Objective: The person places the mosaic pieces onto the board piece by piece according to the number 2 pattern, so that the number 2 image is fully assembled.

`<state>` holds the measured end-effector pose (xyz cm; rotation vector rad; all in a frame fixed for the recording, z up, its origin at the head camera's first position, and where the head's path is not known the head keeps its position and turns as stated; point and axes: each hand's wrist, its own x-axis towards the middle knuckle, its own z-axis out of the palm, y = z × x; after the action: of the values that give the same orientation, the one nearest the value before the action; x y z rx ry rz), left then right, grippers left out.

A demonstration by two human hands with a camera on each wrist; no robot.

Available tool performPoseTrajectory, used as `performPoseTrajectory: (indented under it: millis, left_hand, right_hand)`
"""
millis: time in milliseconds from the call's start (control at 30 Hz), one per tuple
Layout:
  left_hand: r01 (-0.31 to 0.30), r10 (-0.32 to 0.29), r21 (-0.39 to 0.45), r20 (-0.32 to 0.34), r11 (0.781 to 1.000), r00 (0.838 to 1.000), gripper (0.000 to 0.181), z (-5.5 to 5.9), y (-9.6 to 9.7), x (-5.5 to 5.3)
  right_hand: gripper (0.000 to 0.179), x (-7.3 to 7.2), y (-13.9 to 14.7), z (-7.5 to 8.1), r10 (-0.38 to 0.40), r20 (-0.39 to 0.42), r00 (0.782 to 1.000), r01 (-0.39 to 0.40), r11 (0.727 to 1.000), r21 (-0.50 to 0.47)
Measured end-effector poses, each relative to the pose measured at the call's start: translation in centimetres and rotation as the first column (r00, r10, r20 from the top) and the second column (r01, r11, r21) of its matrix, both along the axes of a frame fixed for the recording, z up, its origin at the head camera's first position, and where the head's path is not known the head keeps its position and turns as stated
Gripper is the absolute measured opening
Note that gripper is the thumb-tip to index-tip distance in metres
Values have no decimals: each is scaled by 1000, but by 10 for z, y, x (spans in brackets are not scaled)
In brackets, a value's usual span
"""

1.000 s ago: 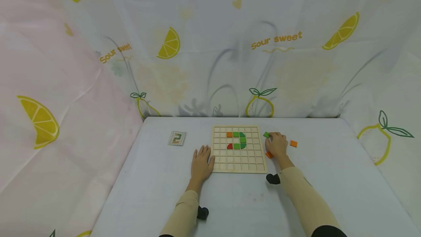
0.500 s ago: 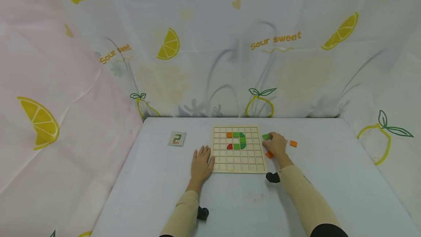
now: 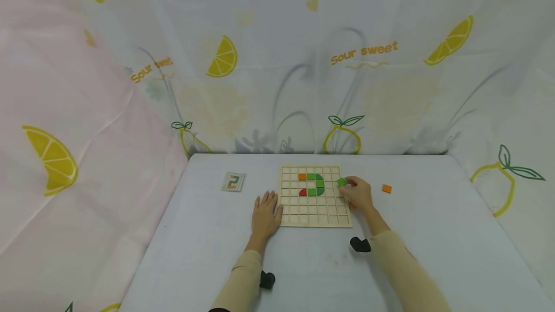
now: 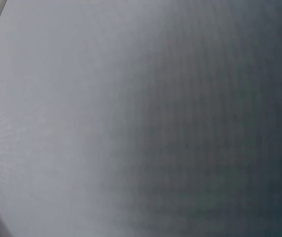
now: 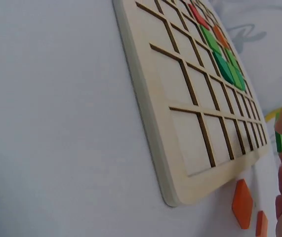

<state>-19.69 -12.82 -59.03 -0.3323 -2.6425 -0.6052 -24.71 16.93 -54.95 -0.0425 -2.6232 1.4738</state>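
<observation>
A green square tile (image 3: 341, 182) is pinched between the thumb and fingers of my right hand (image 3: 360, 193), over the right edge of a wooden grid board (image 3: 314, 211). In the right wrist view the same green tile (image 5: 279, 133) shows edge-on beside the thumb. Orange, green and red tiles sit in the board's upper cells, forming a curved shape; a red quarter-round tile (image 3: 303, 192) ends it at the lower left. My left hand (image 3: 265, 215) lies flat with fingers straight, its thumb against the board's left edge.
A small patterned card (image 3: 233, 182) lies left of the board. One orange tile (image 3: 387, 188) rests on the right of the white table (image 3: 312, 264); another orange tile (image 5: 242, 204) lies close to the board's edge. A printed cloth hangs behind the table.
My right hand has moved left with the green tile, from the table beside the board to above its right edge. The left hand stays where it was.
</observation>
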Motion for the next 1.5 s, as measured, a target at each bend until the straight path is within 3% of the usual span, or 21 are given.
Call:
performPoseTrajectory:
  millis: [133,400,500,667,733,967,1100,1300,1500]
  left_hand:
    - [-8,8,-7,6,1000,1000,46,2,0,2]
    - [-21,27,-54,127,998,992,46,3,-1,-1]
    - [-21,27,-51,124,998,992,45,3,-1,-1]
    - [-22,27,-49,117,999,993,45,5,0,-1]
    - [-21,27,-51,115,998,993,45,6,0,-1]
    - [-17,23,-55,119,998,993,45,5,1,-1]
    - [-11,16,-49,115,999,993,45,4,1,-1]
    - [-10,15,-50,110,999,994,46,6,1,-1]
    - [-18,26,-61,132,998,991,46,6,1,0]
  right_hand:
    - [33,9,-18,-3,95,-88,992,-94,995,14]
    - [26,19,-53,-9,259,-199,945,-247,965,85]
    - [25,19,-63,-14,296,-232,927,-272,954,131]
    - [25,17,-76,-18,364,-321,874,-300,925,232]
    - [26,16,-81,-18,379,-328,865,-306,918,254]
    - [27,19,-94,-15,406,-224,886,-313,881,355]
    - [26,22,-95,-13,406,-199,892,-322,880,350]
    - [15,26,-96,-13,409,-229,883,-324,886,332]
    - [10,28,-98,-20,365,-289,885,-254,899,358]
